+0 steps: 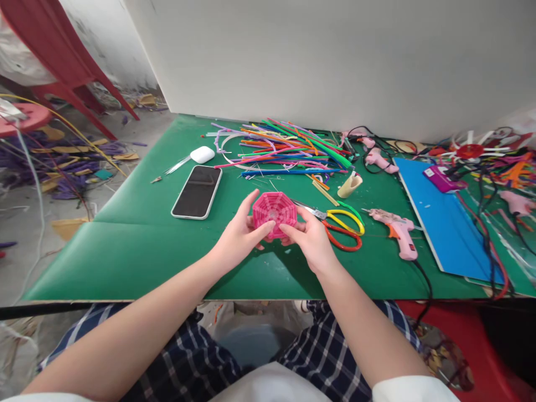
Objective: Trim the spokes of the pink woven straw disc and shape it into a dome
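Between my two hands is a small pink octagonal piece (274,207), woven in rings around a pale centre like a little basket. My left hand (245,226) grips its left side, thumb resting on the near face and fingers behind. On the right side my right hand (309,234) grips it the same way, its thumb tip close to the left one. The piece is held up over the green table and tilted towards me. Just beyond my right hand lie scissors (345,223) with one yellow and one red handle loop, blades partly hidden by that hand.
Colourful pipe cleaners (285,145) lie heaped at the back of the green table (138,257). To the left are a phone (196,192) and a white earphone case (202,154). At right are a pink glue gun (397,229), a cream tube (350,185) and a blue board (444,223) with cables.
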Demonstrator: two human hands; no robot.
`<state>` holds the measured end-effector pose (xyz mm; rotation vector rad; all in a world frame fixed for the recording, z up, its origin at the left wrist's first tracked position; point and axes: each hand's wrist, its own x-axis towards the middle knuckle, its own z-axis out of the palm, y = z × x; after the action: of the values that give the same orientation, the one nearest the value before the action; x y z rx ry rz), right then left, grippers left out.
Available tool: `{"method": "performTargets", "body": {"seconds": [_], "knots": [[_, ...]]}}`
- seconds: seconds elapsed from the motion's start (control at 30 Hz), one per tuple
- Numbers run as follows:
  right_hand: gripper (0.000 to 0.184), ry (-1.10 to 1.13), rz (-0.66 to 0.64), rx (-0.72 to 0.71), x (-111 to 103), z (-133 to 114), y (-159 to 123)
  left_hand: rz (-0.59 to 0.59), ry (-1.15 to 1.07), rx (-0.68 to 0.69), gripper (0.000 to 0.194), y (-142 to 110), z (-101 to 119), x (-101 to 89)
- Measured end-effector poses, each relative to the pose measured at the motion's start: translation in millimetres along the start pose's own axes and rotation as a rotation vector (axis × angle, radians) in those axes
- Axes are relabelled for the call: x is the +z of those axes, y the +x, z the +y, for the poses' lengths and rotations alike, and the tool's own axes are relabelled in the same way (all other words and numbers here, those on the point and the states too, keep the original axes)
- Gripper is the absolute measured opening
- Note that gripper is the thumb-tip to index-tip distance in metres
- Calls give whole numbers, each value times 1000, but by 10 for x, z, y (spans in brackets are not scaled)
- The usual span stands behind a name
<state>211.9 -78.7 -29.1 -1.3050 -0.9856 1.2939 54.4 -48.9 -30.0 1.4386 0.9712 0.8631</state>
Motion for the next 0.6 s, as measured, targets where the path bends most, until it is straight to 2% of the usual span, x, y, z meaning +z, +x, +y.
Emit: {"method": "performTargets", "body": {"seconds": [0.07,0.13,0.2,0.27,0.33,0.4,0.53,0.6], "knots": [[69,57,10,37,-20,-15,6,103,191,184,82,-1,10,-39],[73,100,3,59,-43,-29,9,162,468,438,75,2,27,-91],[69,133,-35,84,-63,-46,7,97,710,652,53,7,42,-140],[64,154,-81,115,-78,-67,-1,10,826,754,27,8,50,-168],[61,148,-115,127,-88,-92,-17,-28,832,736,18,0,59,-169],[57,88,-101,60,-101,-118,-43,-34,754,650,19,-19,78,-148],[28,-236,115,-332,-132,-161,-101,24,480,375,24,-69,137,-86],[16,-341,142,-463,-136,-168,-115,36,364,249,28,-82,151,-62]]}}
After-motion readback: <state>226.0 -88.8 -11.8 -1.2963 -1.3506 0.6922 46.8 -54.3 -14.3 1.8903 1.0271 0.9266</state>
